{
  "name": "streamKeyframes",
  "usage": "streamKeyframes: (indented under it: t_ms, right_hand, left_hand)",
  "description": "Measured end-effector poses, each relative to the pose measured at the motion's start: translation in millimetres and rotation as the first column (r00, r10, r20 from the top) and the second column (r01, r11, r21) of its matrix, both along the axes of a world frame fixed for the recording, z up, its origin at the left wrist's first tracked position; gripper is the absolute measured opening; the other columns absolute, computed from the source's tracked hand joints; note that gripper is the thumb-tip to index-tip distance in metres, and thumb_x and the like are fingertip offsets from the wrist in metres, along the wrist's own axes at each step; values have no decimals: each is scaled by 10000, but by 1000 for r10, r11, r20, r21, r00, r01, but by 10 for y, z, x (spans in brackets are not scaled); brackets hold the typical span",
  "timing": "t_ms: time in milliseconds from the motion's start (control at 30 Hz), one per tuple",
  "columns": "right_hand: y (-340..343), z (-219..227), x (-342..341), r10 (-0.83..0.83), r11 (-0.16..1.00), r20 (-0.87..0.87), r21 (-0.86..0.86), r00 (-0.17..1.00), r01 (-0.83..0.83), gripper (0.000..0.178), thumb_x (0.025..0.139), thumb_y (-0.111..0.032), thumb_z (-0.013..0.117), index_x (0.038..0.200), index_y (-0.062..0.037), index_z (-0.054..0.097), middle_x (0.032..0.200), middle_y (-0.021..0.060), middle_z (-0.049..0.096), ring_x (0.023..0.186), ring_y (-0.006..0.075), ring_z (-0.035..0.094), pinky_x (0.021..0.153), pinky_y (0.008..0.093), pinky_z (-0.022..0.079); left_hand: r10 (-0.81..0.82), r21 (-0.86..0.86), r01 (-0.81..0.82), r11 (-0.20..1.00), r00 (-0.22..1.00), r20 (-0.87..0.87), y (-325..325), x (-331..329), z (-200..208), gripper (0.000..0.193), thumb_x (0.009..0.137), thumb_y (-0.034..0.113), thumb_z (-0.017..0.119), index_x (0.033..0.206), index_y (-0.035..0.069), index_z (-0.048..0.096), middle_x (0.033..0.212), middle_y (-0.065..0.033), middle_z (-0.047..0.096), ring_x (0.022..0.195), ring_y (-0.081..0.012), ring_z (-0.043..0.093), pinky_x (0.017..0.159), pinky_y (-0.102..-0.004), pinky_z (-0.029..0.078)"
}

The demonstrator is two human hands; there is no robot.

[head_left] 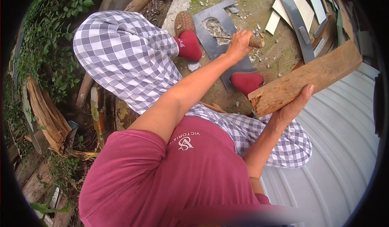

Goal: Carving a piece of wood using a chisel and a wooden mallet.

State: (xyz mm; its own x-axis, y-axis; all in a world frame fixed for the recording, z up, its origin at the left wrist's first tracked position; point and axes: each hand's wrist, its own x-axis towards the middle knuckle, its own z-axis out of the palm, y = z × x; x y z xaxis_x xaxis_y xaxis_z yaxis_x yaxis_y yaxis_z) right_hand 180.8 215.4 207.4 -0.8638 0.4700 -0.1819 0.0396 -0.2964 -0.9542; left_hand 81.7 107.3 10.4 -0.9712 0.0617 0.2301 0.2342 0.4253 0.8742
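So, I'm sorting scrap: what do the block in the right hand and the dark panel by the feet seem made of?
The block: wood, rough and bare; brown, with a ragged, splintery end. The panel: perhaps stone or tile, smooth dark grey; the jagged broken patch suggests something brittle.

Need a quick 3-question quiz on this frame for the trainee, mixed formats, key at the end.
1. The left hand grips: a) a brown-handled tool; b) a leafy branch; c) a sheet of corrugated metal.
2. True or false: the grey panel on the ground is unbroken.
3. What does the right hand hold?

Key:
1. a
2. False; it has a ragged broken area.
3. A long wooden block.
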Motion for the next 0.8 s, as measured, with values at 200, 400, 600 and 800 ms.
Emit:
streamKeyframes:
  t_ms: [200, 400, 600, 800]
  right_hand:
    - [-363, -783, 220, 238, 929, 383, 178, 892, -324, 523, 920, -316, 538, 1281, 50, 445, 1235, 159, 518, 1145, 209, 469, 988, 333, 348]
    - [-62, 82, -78, 55, 990, 120, 120, 991, -69, 530, 905, -421, 522, 1213, 6, 463, 1026, 103, 570, 887, 179, 599, 754, 306, 509]
    - [-137, -674, 149, 56, 958, 246, 259, 968, -121, 517, 927, -402, 493, 1204, 33, 461, 1028, 119, 563, 894, 181, 589, 769, 304, 492]
    - [-152, -415, 140, 109, 993, 280, 17, 954, -119, 482, 917, -417, 526, 1165, -4, 500, 976, 89, 588, 807, 170, 602, 698, 292, 508]
  left_hand:
    - [1, -6, -1, 1000, 999, -43, 15, 52, 19, 253, 728, 141, 688, 906, 40, 539, 879, -133, 558, 888, -347, 525, 795, -428, 419]
    - [-36, 2, 36, 999, 999, -9, -4, 33, -15, 216, 740, 159, 689, 876, 69, 547, 873, -121, 567, 880, -340, 532, 789, -419, 422]
    - [-26, 11, 26, 1000, 1000, -14, 0, -4, 24, 233, 734, 169, 701, 873, 67, 544, 873, -118, 572, 877, -337, 533, 787, -420, 421]
    - [-30, 10, 30, 999, 999, -11, -66, 102, -3, 265, 697, 129, 719, 878, 62, 537, 868, -117, 566, 863, -337, 530, 792, -426, 423]
